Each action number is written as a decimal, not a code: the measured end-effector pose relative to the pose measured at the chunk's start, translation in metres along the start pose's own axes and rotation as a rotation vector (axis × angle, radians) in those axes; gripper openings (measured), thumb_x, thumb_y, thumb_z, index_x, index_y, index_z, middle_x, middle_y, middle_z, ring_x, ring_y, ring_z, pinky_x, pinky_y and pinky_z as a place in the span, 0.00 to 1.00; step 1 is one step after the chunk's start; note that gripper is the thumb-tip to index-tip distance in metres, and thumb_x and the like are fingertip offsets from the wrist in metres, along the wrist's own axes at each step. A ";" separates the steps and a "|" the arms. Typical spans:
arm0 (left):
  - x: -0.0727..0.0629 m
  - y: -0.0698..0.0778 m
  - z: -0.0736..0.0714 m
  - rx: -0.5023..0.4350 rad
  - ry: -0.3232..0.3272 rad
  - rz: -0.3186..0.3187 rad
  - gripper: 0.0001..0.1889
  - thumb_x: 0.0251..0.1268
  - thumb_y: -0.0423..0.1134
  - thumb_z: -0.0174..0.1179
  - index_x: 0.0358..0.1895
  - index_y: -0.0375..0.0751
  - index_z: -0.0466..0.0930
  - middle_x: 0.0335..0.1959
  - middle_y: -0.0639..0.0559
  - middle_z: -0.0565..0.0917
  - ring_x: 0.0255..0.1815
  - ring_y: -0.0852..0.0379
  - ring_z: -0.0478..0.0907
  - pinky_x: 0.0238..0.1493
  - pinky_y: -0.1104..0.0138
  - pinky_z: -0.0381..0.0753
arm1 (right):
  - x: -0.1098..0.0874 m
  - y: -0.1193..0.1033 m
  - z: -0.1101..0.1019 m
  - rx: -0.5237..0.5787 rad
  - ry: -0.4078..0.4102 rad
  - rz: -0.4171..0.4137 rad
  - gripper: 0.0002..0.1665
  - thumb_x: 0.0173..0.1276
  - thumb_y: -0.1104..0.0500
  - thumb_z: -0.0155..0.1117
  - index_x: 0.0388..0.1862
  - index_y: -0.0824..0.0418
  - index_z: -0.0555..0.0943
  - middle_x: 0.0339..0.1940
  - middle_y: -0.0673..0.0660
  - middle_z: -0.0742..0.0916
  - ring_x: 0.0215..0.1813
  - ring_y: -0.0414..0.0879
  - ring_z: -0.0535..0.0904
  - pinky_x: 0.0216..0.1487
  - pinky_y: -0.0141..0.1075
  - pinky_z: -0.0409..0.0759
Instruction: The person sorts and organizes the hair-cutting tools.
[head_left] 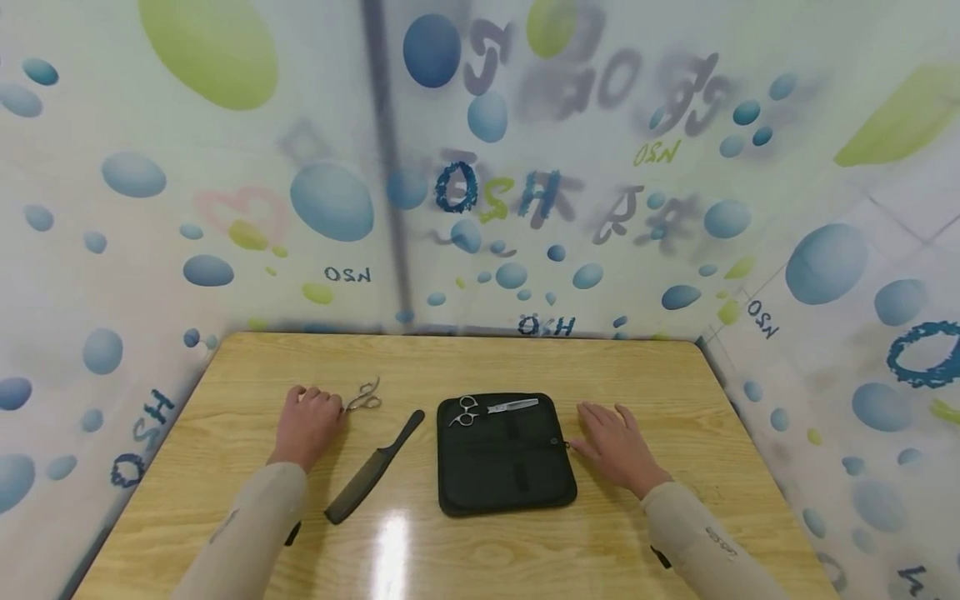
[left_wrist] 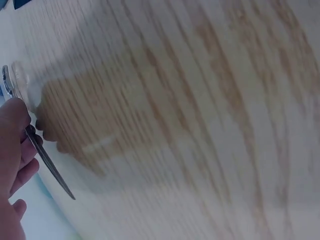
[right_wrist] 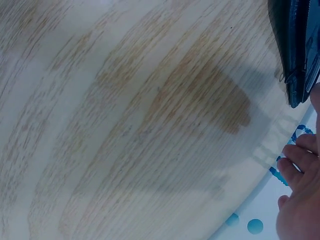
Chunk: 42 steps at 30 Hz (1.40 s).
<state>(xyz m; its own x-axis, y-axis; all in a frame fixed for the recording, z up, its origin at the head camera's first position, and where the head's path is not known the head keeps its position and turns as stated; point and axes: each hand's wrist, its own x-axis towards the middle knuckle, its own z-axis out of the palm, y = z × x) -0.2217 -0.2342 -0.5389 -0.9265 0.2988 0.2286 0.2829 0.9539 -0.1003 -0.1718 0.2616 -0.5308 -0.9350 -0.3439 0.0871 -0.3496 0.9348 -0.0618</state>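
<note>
My left hand [head_left: 309,425] pinches a pair of silver scissors [left_wrist: 54,169] between thumb and fingers, just above the table. In the head view their finger rings point right, and the hand hides the blades. To the right of that hand, a dark comb with a handle [head_left: 367,479] lies slanted on the wood. An opened black zip case [head_left: 487,483] lies flat, with a second pair of silver scissors [head_left: 467,411] across its upper half. Beside the case's right edge is my right hand [head_left: 617,446], fingers extended and thumb close to the zip pull. It holds nothing.
The wooden table [head_left: 600,550] meets a patterned wall covering [head_left: 465,283] along its back edge, with more of it at both sides. A bright light reflection shows on the wood near the front.
</note>
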 end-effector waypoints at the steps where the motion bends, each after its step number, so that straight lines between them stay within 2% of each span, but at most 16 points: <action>1: -0.001 0.000 0.000 -0.005 -0.002 -0.001 0.11 0.63 0.41 0.64 0.29 0.38 0.77 0.29 0.45 0.85 0.39 0.44 0.81 0.57 0.45 0.70 | 0.000 0.000 0.000 0.004 0.000 -0.002 0.38 0.70 0.44 0.59 0.71 0.64 0.68 0.69 0.61 0.76 0.70 0.56 0.71 0.73 0.59 0.59; 5: -0.003 0.002 0.001 -0.045 0.031 -0.012 0.10 0.62 0.41 0.64 0.29 0.38 0.79 0.29 0.45 0.85 0.39 0.45 0.80 0.58 0.46 0.70 | 0.001 -0.002 -0.002 0.013 0.011 -0.016 0.37 0.70 0.44 0.59 0.70 0.64 0.69 0.68 0.60 0.77 0.69 0.55 0.72 0.73 0.59 0.59; 9: -0.003 0.006 0.003 -0.092 0.135 -0.006 0.08 0.59 0.39 0.66 0.28 0.38 0.80 0.28 0.46 0.86 0.38 0.45 0.81 0.57 0.46 0.70 | 0.003 -0.003 -0.004 0.018 0.021 -0.028 0.36 0.70 0.44 0.60 0.70 0.63 0.70 0.68 0.60 0.77 0.69 0.55 0.72 0.73 0.59 0.59; 15: 0.000 0.017 0.000 -0.116 0.311 0.078 0.06 0.55 0.36 0.66 0.27 0.38 0.80 0.26 0.46 0.85 0.36 0.46 0.82 0.54 0.47 0.73 | 0.005 -0.004 -0.003 -0.001 0.028 -0.030 0.35 0.69 0.44 0.61 0.69 0.61 0.71 0.67 0.59 0.78 0.68 0.54 0.72 0.73 0.58 0.60; 25: 0.010 0.046 -0.009 -0.082 0.427 0.205 0.04 0.54 0.35 0.65 0.27 0.40 0.81 0.25 0.48 0.85 0.34 0.48 0.82 0.52 0.48 0.76 | 0.010 -0.014 -0.009 -0.011 0.076 -0.075 0.36 0.66 0.45 0.65 0.68 0.61 0.72 0.66 0.58 0.79 0.67 0.54 0.73 0.71 0.59 0.61; 29: 0.012 0.060 -0.014 -0.080 0.434 0.259 0.04 0.54 0.36 0.66 0.28 0.41 0.81 0.26 0.50 0.85 0.34 0.50 0.81 0.52 0.48 0.77 | 0.012 -0.020 -0.010 -0.007 0.073 -0.083 0.37 0.66 0.44 0.65 0.68 0.61 0.72 0.66 0.58 0.79 0.67 0.54 0.73 0.72 0.59 0.61; 34: 0.014 0.079 -0.022 -0.089 0.427 0.288 0.05 0.53 0.38 0.67 0.28 0.43 0.81 0.27 0.52 0.85 0.34 0.51 0.81 0.53 0.49 0.77 | 0.016 -0.029 -0.011 0.005 0.073 -0.105 0.38 0.65 0.43 0.65 0.69 0.61 0.72 0.67 0.58 0.78 0.68 0.54 0.73 0.72 0.59 0.60; 42: 0.019 0.109 -0.022 -0.070 0.403 0.331 0.06 0.55 0.41 0.66 0.27 0.44 0.81 0.27 0.54 0.85 0.34 0.53 0.80 0.55 0.52 0.76 | 0.021 -0.047 -0.020 0.051 0.099 -0.164 0.38 0.65 0.44 0.67 0.69 0.61 0.72 0.67 0.59 0.78 0.68 0.55 0.72 0.71 0.59 0.60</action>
<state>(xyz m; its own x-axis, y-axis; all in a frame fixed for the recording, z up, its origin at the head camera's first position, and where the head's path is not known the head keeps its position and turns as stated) -0.2025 -0.1237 -0.5238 -0.6197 0.5589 0.5510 0.5734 0.8018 -0.1682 -0.1736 0.2121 -0.5066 -0.8554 -0.4787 0.1976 -0.5020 0.8602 -0.0892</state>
